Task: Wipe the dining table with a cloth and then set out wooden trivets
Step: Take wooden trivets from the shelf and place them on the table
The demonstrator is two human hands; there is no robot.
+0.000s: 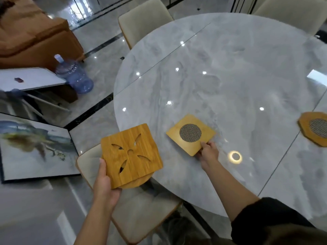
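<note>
A round grey marble dining table (230, 76) fills the right of the view. My right hand (208, 152) pinches the near corner of a square wooden trivet with a round mesh centre (191, 134), which lies low on the tabletop near its left edge. My left hand (104, 183) grips a small stack of trivets off the table's edge: a square wooden trivet with leaf-shaped cutouts (131, 155) on top, a round one partly hidden beneath it. An octagonal wooden trivet with a mesh centre (313, 130) lies on the table at the far right. No cloth is in view.
A cream chair (138, 206) stands under my left hand, another cream chair (143, 18) at the table's far side. On the glossy floor to the left stand a blue water jug (75, 75), a framed painting (35, 147) and an orange sofa (31, 32).
</note>
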